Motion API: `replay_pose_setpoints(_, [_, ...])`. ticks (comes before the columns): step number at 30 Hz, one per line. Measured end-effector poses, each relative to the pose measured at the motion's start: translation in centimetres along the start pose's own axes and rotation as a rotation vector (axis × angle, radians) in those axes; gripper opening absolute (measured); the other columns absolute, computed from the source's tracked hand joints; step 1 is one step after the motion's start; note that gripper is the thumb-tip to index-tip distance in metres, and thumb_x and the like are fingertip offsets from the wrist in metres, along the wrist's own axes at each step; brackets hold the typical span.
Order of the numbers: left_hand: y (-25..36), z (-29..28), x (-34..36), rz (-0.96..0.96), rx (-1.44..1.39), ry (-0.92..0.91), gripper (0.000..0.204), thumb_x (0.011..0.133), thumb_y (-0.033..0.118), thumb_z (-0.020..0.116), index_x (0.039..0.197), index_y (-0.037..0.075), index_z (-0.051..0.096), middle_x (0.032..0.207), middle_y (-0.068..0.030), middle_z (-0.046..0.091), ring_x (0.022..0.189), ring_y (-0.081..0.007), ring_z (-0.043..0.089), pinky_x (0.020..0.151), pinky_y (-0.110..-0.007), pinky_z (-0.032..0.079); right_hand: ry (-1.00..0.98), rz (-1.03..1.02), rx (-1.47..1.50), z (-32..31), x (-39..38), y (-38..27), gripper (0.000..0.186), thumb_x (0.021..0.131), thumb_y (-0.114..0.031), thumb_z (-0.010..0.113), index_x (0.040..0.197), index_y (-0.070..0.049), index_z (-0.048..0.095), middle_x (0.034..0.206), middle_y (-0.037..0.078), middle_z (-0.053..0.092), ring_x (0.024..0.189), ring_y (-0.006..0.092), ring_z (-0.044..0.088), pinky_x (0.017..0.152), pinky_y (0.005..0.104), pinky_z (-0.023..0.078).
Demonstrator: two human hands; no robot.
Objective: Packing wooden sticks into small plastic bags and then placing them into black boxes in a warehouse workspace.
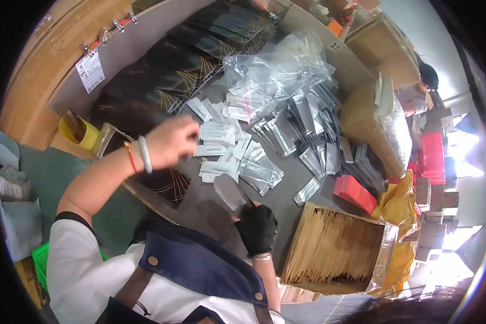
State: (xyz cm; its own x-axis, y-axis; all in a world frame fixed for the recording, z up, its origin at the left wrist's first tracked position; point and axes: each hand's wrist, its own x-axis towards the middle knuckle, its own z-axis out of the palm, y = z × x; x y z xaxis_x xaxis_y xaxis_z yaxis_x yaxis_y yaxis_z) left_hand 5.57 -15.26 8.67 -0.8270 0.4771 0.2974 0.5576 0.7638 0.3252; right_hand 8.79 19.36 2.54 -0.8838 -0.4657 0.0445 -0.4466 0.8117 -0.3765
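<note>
Holding a translucent flat piece (pixel 229 193) toward eleven o'clock, the gloved right hand (pixel 256 227) has its fingers closed; the blurred left hand (pixel 173 142) half-curls, its hold unclear. From the right hand, silvery packets (pixel 257 171) lie at twelve, a carton (pixel 384 245) of tan strips (pixel 335 243) past three.

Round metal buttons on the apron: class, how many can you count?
2: left button and right button, each where a brown strap meets the navy apron; others may be hidden.
</note>
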Motion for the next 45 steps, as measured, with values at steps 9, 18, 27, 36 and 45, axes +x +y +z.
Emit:
replay_pose_setpoints(9, [6.4, 9.7, -8.7, -0.786, 0.004, 0.071, 0.092, 0.057, 0.043, 0.085, 0.134, 0.007, 0.050, 0.139, -0.0173, 0.041, 0.134, -0.0406, 0.030, 0.113, -0.059, 0.016, -0.048, 0.013, -0.044, -0.7, -0.3, -2.8, 0.057, 0.066, -0.045, 0.077, 0.111, -0.013, 0.060, 0.102, 0.006, 0.062, 0.097, 0.0264, 0.059, 0.086, 0.0419, 0.039])
replay_pose_setpoints(18, [5.5, 10.2, -8.8, -0.796, -0.160, 0.083, 0.095, 0.058, 0.042, 0.085, 0.135, 0.002, 0.046, 0.140, -0.0182, 0.040, 0.137, -0.0379, 0.029, 0.114, -0.058, 0.013, -0.168, -0.140, 0.038, 0.2, 0.4, -3.1, 0.062, 0.067, -0.044, 0.076, 0.117, -0.012, 0.058, 0.107, 0.008, 0.062, 0.099, 0.0273, 0.058, 0.090, 0.0437, 0.038])
replay_pose_setpoints(27, [3.8, 10.7, -4.1, -0.463, -0.258, 0.133, 0.058, 0.068, 0.023, 0.080, 0.119, 0.004, 0.060, 0.118, -0.0123, 0.058, 0.115, -0.0327, 0.051, 0.102, -0.048, 0.036, -0.041, -0.208, 0.191, 3.8, 3.3, -6.3, 0.059, 0.067, -0.038, 0.080, 0.116, -0.011, 0.062, 0.112, 0.008, 0.062, 0.109, 0.0286, 0.056, 0.091, 0.0453, 0.040])
replay_pose_setpoints(36, [0.6, 12.6, -0.2, -0.224, 0.137, -0.014, 0.006, 0.081, 0.016, 0.060, 0.078, 0.011, 0.063, 0.082, -0.0071, 0.062, 0.082, -0.0244, 0.059, 0.075, -0.037, 0.044, 0.587, 0.706, 0.135, -4.4, -10.1, 13.0, 0.033, 0.077, -0.010, 0.073, 0.105, 0.002, 0.060, 0.102, 0.013, 0.061, 0.099, 0.0284, 0.058, 0.090, 0.0361, 0.047])
replay_pose_setpoints(45, [5.3, 15.8, 9.0, -0.201, 0.034, -0.005, 0.021, 0.080, 0.021, 0.070, 0.095, 0.009, 0.063, 0.100, -0.0082, 0.059, 0.101, -0.0278, 0.053, 0.084, -0.042, 0.043, 0.067, 1.030, -0.306, -7.3, -14.4, 16.7, 0.033, 0.080, -0.026, 0.065, 0.101, 0.000, 0.068, 0.102, 0.023, 0.068, 0.098, 0.0392, 0.064, 0.086, 0.0446, 0.051])
